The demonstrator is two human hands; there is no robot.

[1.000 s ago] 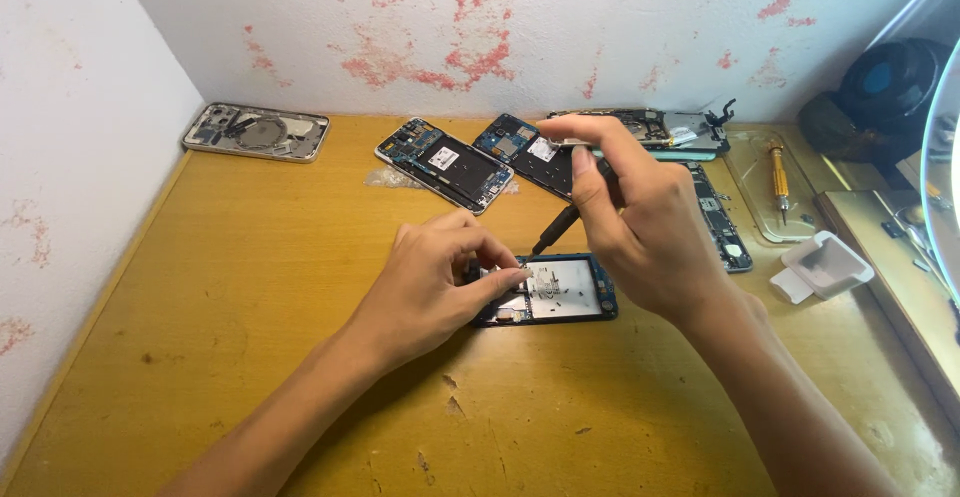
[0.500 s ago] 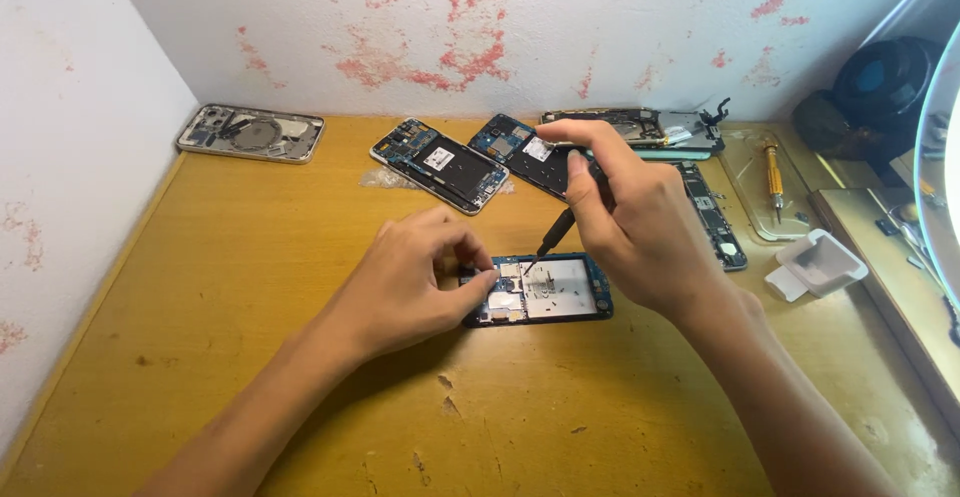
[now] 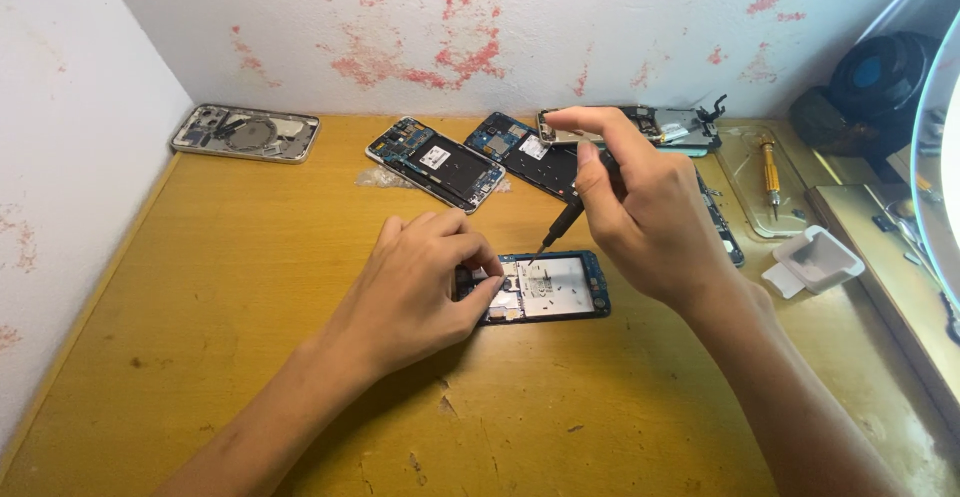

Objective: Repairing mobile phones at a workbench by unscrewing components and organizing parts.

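An opened phone frame (image 3: 553, 288) with a blue rim and bare silver inside lies flat in the middle of the wooden desk (image 3: 250, 257). My left hand (image 3: 418, 282) rests on its left end, fingertips pinching that edge and holding it down. My right hand (image 3: 640, 212) hovers above the frame's right half, closed around a black screwdriver (image 3: 560, 225). The tool slants down to the left, its tip just over the frame's upper middle. Several tiny dark screws lie on the silver plate.
Along the back wall lie a silver phone back (image 3: 245, 133), two opened phones with exposed boards (image 3: 435, 163) (image 3: 530, 152) and another stripped phone (image 3: 665, 127). At right sit a yellow-handled screwdriver (image 3: 770, 172) on a clear mat, a white plastic tray (image 3: 812, 260) and a black round object (image 3: 880, 77).
The camera view has shifted slightly. My right hand has stayed over the frame with the screwdriver tip near its upper middle; my left hand keeps pinching the left end.
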